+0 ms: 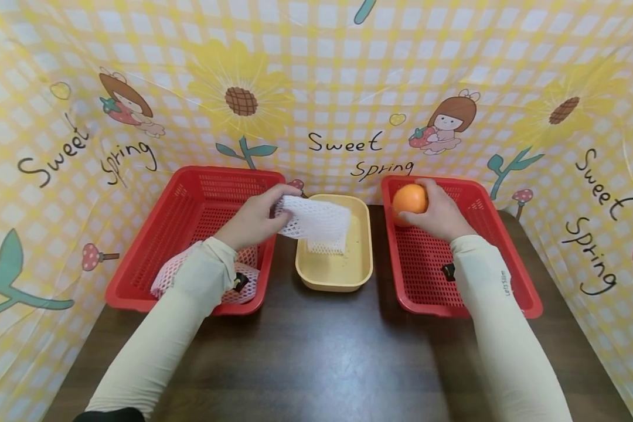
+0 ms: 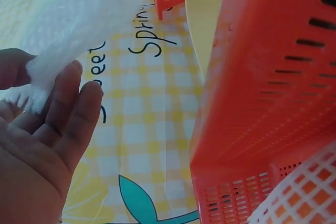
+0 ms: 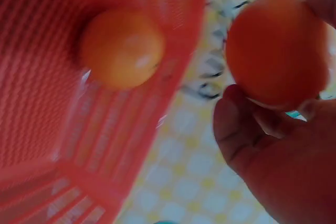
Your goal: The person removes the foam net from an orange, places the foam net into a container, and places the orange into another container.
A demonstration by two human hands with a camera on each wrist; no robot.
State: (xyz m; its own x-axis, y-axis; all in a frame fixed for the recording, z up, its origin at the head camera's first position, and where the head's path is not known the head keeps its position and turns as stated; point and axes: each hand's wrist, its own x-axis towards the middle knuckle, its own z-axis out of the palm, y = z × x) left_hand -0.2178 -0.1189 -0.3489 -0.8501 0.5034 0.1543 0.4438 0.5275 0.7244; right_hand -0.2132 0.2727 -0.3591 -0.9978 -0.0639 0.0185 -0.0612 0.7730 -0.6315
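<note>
My left hand [image 1: 252, 218] pinches a white foam fruit net [image 1: 316, 215] near the right wall of the left red basket [image 1: 192, 202]. The net hangs flat over the yellow tray [image 1: 334, 278], and more white mesh shows just below it. In the left wrist view, thumb and fingertips squeeze one end of the net. My right hand [image 1: 439, 212] grips an orange [image 1: 409, 199] over the back left corner of the right red basket [image 1: 427, 293]. A second orange [image 3: 122, 49] sits inside that basket in the right wrist view.
Net-wrapped fruit [image 1: 169, 272] lies at the front of the left basket, partly behind my left sleeve. A small black object [image 1: 448, 271] is in the right basket, beside my right sleeve. Dark wooden table [image 1: 322, 346] extends in front; patterned cloth [image 1: 337, 88] hangs behind the containers.
</note>
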